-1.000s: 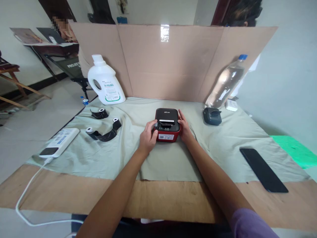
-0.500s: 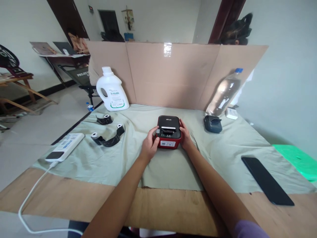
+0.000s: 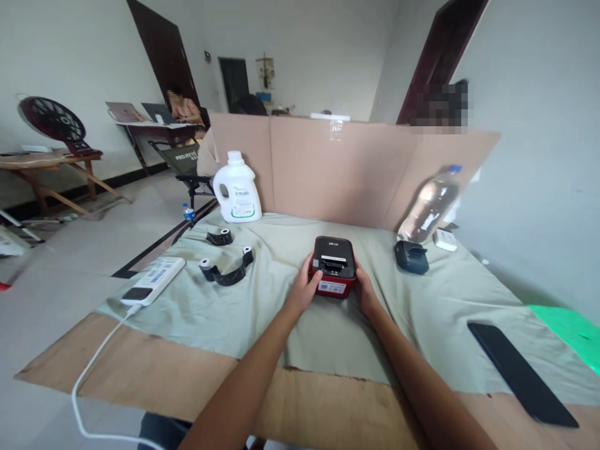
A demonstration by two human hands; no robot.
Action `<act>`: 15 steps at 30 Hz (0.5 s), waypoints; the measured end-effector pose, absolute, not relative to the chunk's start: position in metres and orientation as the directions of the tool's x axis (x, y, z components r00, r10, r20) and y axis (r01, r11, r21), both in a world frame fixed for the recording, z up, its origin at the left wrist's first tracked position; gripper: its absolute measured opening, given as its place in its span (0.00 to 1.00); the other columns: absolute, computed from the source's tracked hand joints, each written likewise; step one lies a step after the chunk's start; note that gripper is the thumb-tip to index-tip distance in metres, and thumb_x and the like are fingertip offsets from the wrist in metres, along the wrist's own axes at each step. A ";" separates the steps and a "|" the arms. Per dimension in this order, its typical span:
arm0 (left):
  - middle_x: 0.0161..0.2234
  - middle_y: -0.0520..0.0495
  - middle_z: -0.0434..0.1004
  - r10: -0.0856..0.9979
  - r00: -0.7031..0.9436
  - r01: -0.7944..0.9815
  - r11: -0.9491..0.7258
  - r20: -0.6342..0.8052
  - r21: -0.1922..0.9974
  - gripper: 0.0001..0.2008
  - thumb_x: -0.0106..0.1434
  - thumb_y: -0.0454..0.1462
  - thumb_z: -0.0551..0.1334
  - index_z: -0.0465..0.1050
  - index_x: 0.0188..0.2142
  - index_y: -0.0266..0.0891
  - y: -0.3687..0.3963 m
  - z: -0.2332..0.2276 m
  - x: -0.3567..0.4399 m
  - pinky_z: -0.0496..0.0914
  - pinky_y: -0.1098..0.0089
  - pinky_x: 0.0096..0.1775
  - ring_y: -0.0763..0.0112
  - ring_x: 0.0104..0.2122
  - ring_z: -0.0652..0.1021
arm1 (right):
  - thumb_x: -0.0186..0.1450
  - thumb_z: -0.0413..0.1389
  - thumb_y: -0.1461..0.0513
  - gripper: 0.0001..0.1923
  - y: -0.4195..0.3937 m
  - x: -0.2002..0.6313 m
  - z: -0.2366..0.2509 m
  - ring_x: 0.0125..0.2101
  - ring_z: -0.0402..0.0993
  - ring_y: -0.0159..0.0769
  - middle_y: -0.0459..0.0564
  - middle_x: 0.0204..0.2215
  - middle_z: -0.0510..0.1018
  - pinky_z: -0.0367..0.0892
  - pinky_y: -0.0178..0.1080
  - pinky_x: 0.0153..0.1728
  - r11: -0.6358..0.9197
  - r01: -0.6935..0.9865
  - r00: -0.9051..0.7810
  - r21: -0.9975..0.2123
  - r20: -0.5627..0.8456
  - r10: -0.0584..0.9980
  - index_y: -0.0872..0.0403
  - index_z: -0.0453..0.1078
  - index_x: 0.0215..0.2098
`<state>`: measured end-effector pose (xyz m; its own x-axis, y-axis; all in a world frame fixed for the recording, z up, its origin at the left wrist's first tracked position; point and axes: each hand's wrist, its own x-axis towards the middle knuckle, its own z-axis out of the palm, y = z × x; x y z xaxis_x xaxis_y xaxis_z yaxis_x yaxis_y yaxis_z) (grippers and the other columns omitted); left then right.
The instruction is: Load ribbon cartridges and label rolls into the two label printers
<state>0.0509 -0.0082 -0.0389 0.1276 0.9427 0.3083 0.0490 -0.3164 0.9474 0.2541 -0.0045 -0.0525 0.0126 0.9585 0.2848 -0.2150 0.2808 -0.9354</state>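
The red-and-black device [image 3: 334, 249] was found near the middle of the cloth-covered surface [image 3: 337, 340]. The left hand [image 3: 302, 290], partly open, gripped its 9 o'clock side, thumb against the near corner; the right hand [image 3: 366, 292], partly curled, held its 3 o'clock side, fingers partly hidden. From the device, a black strip [image 3: 232, 277] with white rolls lay at 9 o'clock, a white jug [image 3: 238, 197] stood at 10, and a black phone [image 3: 520, 374] lay at 4.

"PROJE…" on chair [image 3: 182, 164] (rest unclear), device label [image 3: 332, 287] blurred
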 end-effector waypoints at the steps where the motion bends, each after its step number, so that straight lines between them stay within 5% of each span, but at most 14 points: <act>1: 0.70 0.43 0.58 0.961 0.121 -0.010 -0.251 0.250 0.968 0.32 0.68 0.44 0.57 0.55 0.70 0.42 -0.008 -0.037 0.053 0.55 0.58 0.68 0.59 0.68 0.61 | 0.62 0.60 0.43 0.40 -0.012 0.255 -0.054 0.70 0.52 0.52 0.49 0.65 0.68 0.52 0.60 0.68 0.300 -0.146 -0.010 -0.943 0.305 0.952 0.46 0.60 0.68; 7: 0.64 0.47 0.69 0.991 0.117 -0.243 -0.042 0.072 0.969 0.30 0.59 0.36 0.60 0.69 0.63 0.40 0.001 -0.020 0.040 0.58 0.61 0.66 0.59 0.66 0.66 | 0.58 0.67 0.51 0.51 -0.018 0.244 -0.050 0.70 0.50 0.55 0.52 0.70 0.58 0.45 0.62 0.69 0.401 0.224 -0.080 -0.888 0.393 0.916 0.44 0.49 0.73; 15: 0.46 0.48 0.83 0.998 -0.027 -0.230 -0.064 0.059 0.971 0.31 0.54 0.36 0.62 0.73 0.59 0.40 0.077 0.037 -0.052 0.74 0.69 0.44 0.66 0.41 0.80 | 0.56 0.68 0.51 0.52 0.092 0.149 0.006 0.61 0.67 0.50 0.55 0.64 0.68 0.63 0.53 0.62 0.527 0.135 -0.262 -0.839 0.483 0.836 0.47 0.50 0.72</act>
<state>-0.0517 0.0767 0.0369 -0.0275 0.9979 0.0591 -0.2295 -0.0638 0.9712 0.1485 0.0923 0.0057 -0.2616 0.8357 0.4829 0.1345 0.5270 -0.8392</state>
